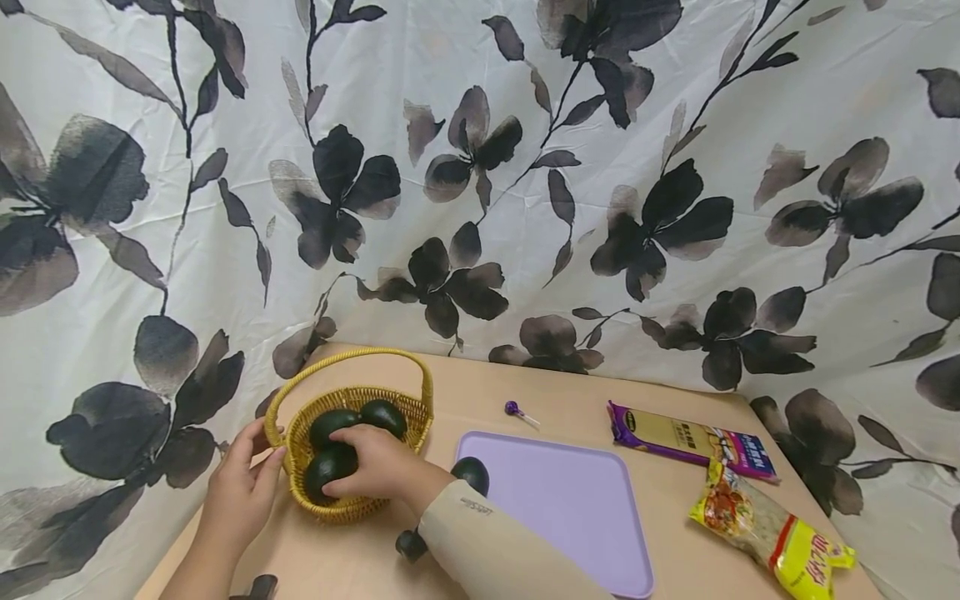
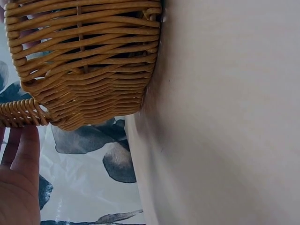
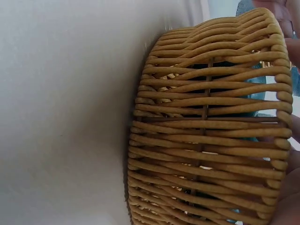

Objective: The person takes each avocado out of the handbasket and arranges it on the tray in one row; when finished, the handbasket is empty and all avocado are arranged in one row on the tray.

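A yellow-brown wicker basket (image 1: 348, 508) with an arched handle (image 1: 352, 353) stands on the table's left side. Dark green avocados lie in it: one at the back left (image 1: 330, 425), one at the back right (image 1: 384, 415) and one in front (image 1: 328, 475). My right hand (image 1: 382, 467) reaches in over the rim and grips the front avocado between thumb and fingers. At the basket's left side, my left hand (image 1: 243, 487) holds the foot of the handle; in the left wrist view its fingers (image 2: 26, 154) meet the handle. The right wrist view shows mostly the basket's woven wall (image 3: 211, 126).
A lilac tray (image 1: 562, 508) lies right of the basket, an avocado (image 1: 471, 475) at its left edge. A small dark object (image 1: 411, 545) shows beside the right sleeve. Farther off are a purple lollipop (image 1: 513, 408), a purple-gold packet (image 1: 690, 437) and a yellow food bag (image 1: 772, 529).
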Demonstrator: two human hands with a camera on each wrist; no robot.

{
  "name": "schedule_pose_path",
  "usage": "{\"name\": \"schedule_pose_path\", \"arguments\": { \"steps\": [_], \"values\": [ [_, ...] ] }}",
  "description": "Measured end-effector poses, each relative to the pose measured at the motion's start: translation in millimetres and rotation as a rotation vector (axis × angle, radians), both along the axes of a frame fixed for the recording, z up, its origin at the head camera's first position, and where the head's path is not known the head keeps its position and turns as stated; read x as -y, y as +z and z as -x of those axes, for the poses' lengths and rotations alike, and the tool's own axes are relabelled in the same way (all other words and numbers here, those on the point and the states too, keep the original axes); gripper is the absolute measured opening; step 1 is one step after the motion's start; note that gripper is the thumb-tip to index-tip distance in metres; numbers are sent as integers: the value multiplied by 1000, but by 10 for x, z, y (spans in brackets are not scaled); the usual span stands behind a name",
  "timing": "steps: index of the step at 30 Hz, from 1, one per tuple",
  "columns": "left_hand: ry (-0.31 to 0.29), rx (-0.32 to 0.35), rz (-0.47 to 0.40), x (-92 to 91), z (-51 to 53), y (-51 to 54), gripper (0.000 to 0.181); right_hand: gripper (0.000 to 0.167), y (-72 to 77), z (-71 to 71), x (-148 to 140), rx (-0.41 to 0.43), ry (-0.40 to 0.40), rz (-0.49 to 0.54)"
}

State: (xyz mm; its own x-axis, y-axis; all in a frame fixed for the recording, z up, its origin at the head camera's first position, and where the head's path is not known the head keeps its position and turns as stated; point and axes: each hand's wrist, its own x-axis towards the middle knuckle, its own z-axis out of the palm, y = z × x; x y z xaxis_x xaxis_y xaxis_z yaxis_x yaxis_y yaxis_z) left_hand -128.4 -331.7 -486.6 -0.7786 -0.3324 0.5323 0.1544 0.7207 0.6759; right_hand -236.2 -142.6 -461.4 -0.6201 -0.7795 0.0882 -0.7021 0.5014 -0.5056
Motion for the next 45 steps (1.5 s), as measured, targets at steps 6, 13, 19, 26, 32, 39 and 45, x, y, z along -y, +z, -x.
{"name": "schedule_pose_path", "arguments": {
  "steps": [6,13,19,26,32,39,45],
  "values": [
    [-9,-9,-3,0,25,-7,48,75,5,21,72,-39,24,-76],
    [1,11,-11,10,32,-15,49,76,-3,40,158,-59,71,-152],
    [9,-7,-6,15,-1,10,50,73,-39,18,286,-66,92,-195],
    [5,9,-15,-1,5,19,49,67,-47,21,303,-41,47,-221],
    [6,12,-11,-6,20,1,48,66,-47,5,293,-37,6,-237],
    [10,18,-17,-5,16,10,48,66,-55,-26,274,-43,-35,-225],
    [10,22,-18,-16,9,10,50,64,-29,-50,240,-37,-42,-205]
  ]
}}
